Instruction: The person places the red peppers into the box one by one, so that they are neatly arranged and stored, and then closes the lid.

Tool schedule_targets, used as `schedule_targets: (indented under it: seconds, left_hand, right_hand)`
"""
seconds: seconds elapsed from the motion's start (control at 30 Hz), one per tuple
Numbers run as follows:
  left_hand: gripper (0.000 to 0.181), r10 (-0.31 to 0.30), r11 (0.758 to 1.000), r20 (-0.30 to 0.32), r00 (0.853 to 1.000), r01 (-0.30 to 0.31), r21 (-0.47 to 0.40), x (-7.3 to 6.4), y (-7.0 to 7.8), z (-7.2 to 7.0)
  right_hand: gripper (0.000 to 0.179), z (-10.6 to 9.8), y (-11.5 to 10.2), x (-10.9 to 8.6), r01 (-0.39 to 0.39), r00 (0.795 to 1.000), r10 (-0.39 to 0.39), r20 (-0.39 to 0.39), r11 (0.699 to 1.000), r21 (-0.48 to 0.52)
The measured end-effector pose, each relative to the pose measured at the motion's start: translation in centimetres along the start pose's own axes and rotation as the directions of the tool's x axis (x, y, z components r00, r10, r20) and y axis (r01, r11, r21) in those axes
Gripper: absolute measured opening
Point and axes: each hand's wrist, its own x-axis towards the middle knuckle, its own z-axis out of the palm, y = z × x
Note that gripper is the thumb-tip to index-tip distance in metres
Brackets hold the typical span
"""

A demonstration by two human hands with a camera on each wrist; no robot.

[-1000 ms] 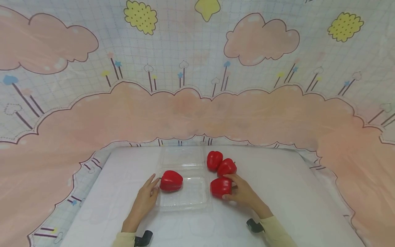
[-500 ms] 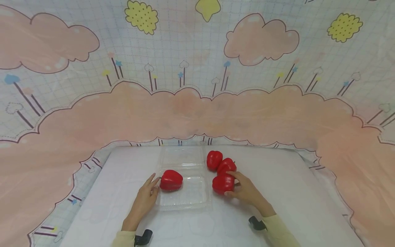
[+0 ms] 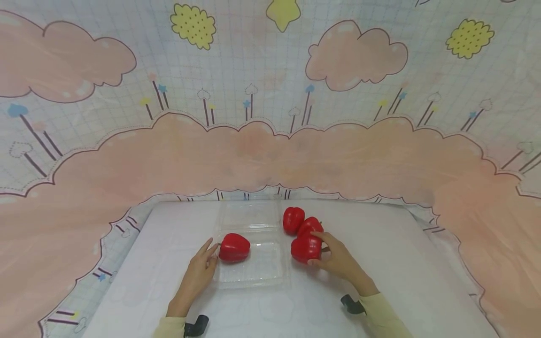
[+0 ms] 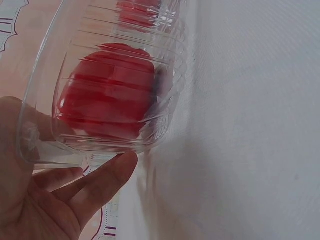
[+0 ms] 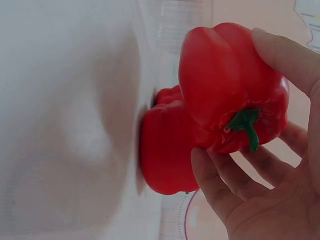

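My right hand grips a red bell pepper between thumb and fingers. In the right wrist view this pepper, with its green stem, is raised above the table. Behind it sit two more red bell peppers, the nearer one partly covered. My left hand holds the left edge of an open clear plastic container, its fingers at the rim and outer wall. One red bell pepper lies inside on the left, stem toward that hand; the left wrist view shows it through the wall.
The container's hinged lid lies folded back on the far side. A white table bears everything. Behind it hangs a patterned cloth. Each wrist carries a small black device.
My right hand has lifted the pepper and moved it slightly away from me and to the right, so it covers more of the pepper behind. My left hand has not visibly moved.
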Motion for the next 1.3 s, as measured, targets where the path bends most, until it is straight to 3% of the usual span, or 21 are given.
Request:
schedule_targets:
  seconds: [0.47,1.3]
  left_hand:
    - [0.044,0.009,1.000,-0.006,1.000,-0.009,-0.011,-0.1,0.0,-0.1]
    - [0.044,0.000,1.000,-0.003,1.000,0.000,-0.007,-0.2,0.1,-0.1]
  right_hand:
    - [0.083,-0.7,-1.5,0.3,0.059,0.998,-0.059,-0.035,0.998,-0.007]
    - [0.086,-0.2,-3.1,0.6,0.071,0.995,-0.069,-0.067,0.997,0.017]
